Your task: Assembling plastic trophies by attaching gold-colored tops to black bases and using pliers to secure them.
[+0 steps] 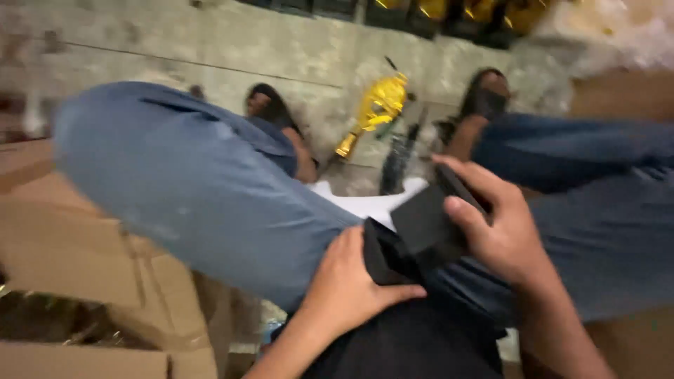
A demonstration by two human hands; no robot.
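Two black blocks sat between the seated person's knees, touching at a corner: the right hand (pixel 502 235) was clamped on the upper black block (pixel 428 224), thumb on its near face and fingers over its far edge, its long axis tilting up to the right. The left hand (pixel 347 284) gripped the lower black block (pixel 385 256) from below-left. One gold trophy figure (pixel 379 105) lay on the concrete floor (pixel 210 49) beyond, well apart.

Dim, warm light is falling evenly from above, leaving only soft shadows under the knees. Motion blur is smearing the whole frame, worst at the left edge and the top right corner. The gold object (pixel 378 109) on the floor (pixel 232 49) is catching a faint glare.
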